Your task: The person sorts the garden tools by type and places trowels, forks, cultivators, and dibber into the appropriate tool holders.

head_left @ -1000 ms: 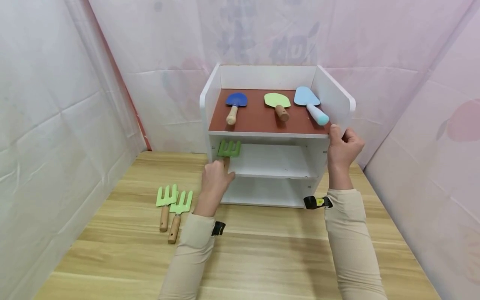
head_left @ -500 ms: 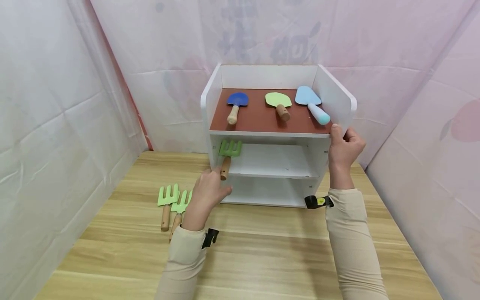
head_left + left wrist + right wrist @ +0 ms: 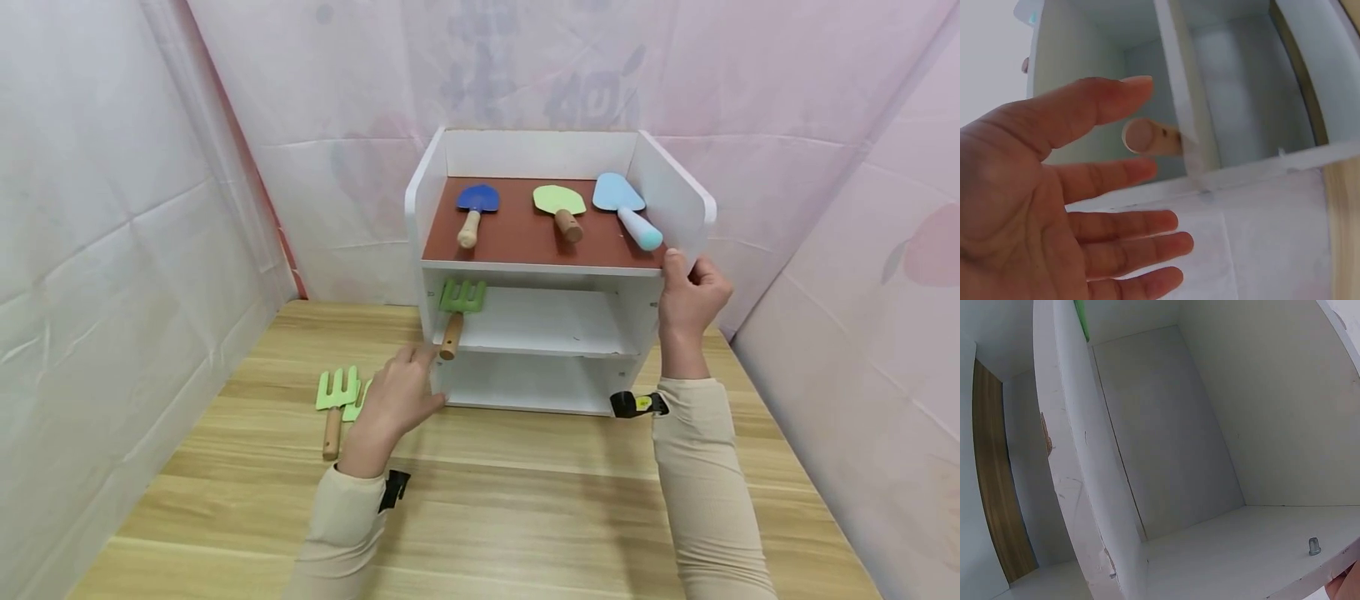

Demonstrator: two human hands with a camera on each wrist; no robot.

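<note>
3 trowels top shelf, 2 forks by left hand

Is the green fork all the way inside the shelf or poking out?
Poking out. The green fork lies on the middle shelf, its wooden handle past the front edge, near the open left hand.

I count three light-green hand forks with wooden handles, three small trowels, one white three-tier shelf unit, and two hands.
</note>
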